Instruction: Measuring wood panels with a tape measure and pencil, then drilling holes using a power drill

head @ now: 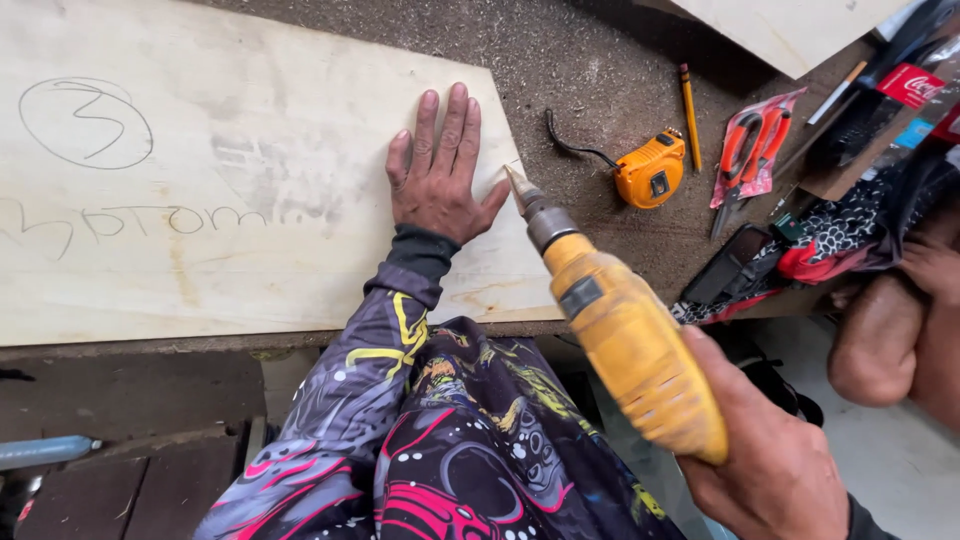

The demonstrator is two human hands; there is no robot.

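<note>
Sawdust covers the dark bench [600, 90] right across its top, and down at the near edge the right hand [775, 455] has its fingers wrapped tight around the grip of a yellow power drill [625, 345]. That drill angles up and to the left, its bit tip sitting right at the right edge of the pale plywood sheet [230, 170], just beside the thumb of the left hand [437, 175]. The left hand is pressed flat on the sheet, fingers spread and straight, gripping nothing, its patterned sleeve [390, 350] running back toward the body. The sheet lies flat on the bench and takes up most of its left side, with pencil marks on its left part. Moving out to the right, an orange tape measure [650, 172] rests on the bench, a pencil [690, 100] just beyond it. Red-handled pliers in a blister pack [752, 150] lie further right, a black phone [728, 265] nearer the edge. Another person's bare arm [880, 340] leans in at the far right. Another pale board [790, 30] sits at the far corner.
</note>
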